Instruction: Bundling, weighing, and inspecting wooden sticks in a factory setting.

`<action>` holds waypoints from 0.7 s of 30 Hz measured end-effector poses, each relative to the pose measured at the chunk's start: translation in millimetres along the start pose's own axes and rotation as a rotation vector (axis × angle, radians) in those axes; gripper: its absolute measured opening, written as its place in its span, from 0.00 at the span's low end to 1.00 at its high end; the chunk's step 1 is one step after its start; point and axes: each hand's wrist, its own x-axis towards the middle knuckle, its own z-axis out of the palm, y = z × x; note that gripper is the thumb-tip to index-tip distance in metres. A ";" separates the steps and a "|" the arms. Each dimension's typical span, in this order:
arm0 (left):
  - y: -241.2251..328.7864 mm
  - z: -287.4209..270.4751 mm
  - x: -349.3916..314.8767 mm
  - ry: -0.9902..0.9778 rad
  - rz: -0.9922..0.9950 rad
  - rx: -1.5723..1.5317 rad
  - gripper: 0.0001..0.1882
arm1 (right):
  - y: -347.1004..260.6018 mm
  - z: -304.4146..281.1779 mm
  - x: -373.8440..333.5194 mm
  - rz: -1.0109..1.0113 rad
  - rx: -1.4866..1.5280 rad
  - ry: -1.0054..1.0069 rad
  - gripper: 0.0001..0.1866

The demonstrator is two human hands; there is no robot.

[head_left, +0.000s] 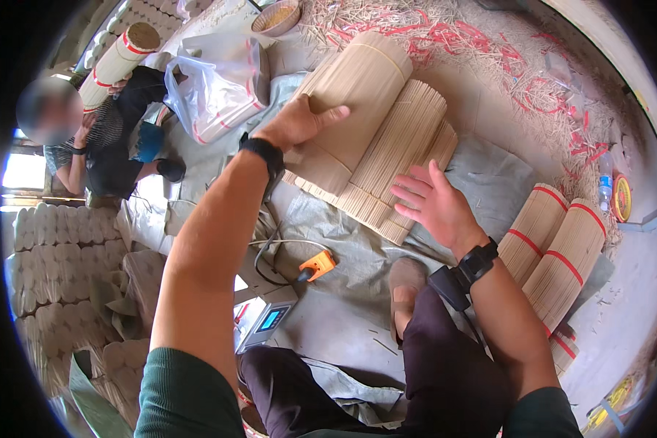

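Pale bundles of thin wooden sticks lie side by side in front of me, with one large bundle (365,80) at the left and a narrower bundle (398,142) beside it. Thin pale bands circle them. My left hand (299,124) is at the left side of the large bundle, its thumb stretched out over the sticks; its other fingers are foreshortened and partly hidden. Just right of the bundles' near ends, my right hand (442,212) is open, fingers apart, palm turned toward them, holding nothing. Both wrists wear black bands.
Red-tied stick bundles (566,252) lie at the right. An orange power socket (317,266) and a boxy device (266,314) with a lit screen sit near my legs. Wrapped stacks (69,255) fill the left. Another person (106,139) holds a red-tied bundle (120,66).
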 end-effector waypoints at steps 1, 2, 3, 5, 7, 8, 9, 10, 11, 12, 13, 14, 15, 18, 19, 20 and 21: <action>7.8 5.1 -7.0 0.003 0.005 0.003 0.53 | 0.1 -6.9 1.2 -0.017 -0.022 0.016 0.41; 16.3 8.8 -13.7 -0.023 0.081 0.194 0.53 | -1.0 -12.4 2.4 -0.034 -0.044 0.031 0.42; 23.6 8.5 -22.8 -0.047 0.154 0.387 0.53 | -2.3 -15.1 2.7 -0.039 -0.044 0.027 0.42; 48.0 4.9 -39.2 -0.012 0.224 0.321 0.49 | -14.7 -27.2 -2.3 -0.079 -0.102 0.114 0.45; 49.8 -3.2 -47.9 0.025 0.262 0.275 0.45 | -13.4 -22.4 5.8 -0.072 -0.114 0.136 0.49; 44.9 -3.9 -43.6 0.115 0.230 0.154 0.48 | -11.5 -20.6 10.0 -0.074 -0.133 0.153 0.51; 39.1 -5.5 -38.9 0.210 0.199 0.037 0.50 | -10.1 -17.5 15.2 -0.079 -0.153 0.162 0.53; 34.9 0.2 -32.9 0.140 0.085 -0.024 0.49 | -8.1 -17.6 20.3 -0.081 -0.154 0.155 0.53; 28.4 0.9 -31.8 -0.219 0.124 -0.238 0.47 | -5.3 -18.4 25.5 -0.087 -0.152 0.183 0.53; 31.9 11.4 -36.5 -0.175 0.134 -0.176 0.45 | -7.1 -15.1 25.5 -0.094 -0.152 0.227 0.53; 35.9 20.7 -41.4 -0.131 0.144 -0.114 0.44 | -9.8 -12.4 24.4 -0.094 -0.154 0.236 0.53; 33.5 14.9 -41.5 -0.168 0.168 -0.158 0.44 | -13.0 -9.2 22.5 -0.135 -0.147 0.211 0.52; 28.8 5.0 -43.8 -0.198 0.186 -0.199 0.44 | -14.7 -3.0 20.7 -0.171 -0.138 0.177 0.51; 0.0 27.0 -31.8 -0.068 0.124 -0.171 0.48 | -8.9 -13.1 28.8 -0.224 0.044 0.021 0.44; 8.9 37.5 -31.0 -0.003 0.123 -0.112 0.52 | -5.8 -23.3 28.1 -0.232 0.039 0.028 0.44; 14.9 51.3 -42.1 -0.151 0.147 -0.313 0.53 | 0.6 -35.1 25.9 -0.243 0.066 0.029 0.43; 19.3 69.7 -43.0 -0.306 0.083 -0.489 0.51 | 4.8 -43.2 24.4 -0.254 0.092 0.027 0.42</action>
